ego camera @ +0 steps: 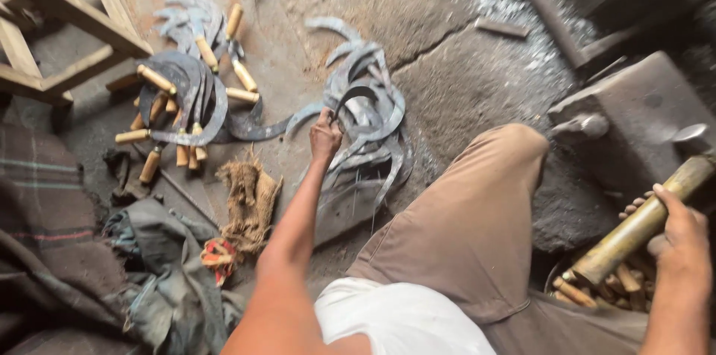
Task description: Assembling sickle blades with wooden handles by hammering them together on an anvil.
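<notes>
Fingers of the left hand (pixel 325 136) are closing on a sickle blade (pixel 356 94) curving away rightward; the right hand (pixel 682 239) is gripping a bamboo tube (pixel 641 224), well apart.

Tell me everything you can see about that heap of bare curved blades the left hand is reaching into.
The heap of bare blades is a tangle of thin, crescent-shaped sickle blades of dark grey metal, none with a handle. They lie overlapping on the concrete floor, points curling upward and outward. The left hand grips one blade at the heap's left edge. The person's bent knee is just right of it.
</notes>
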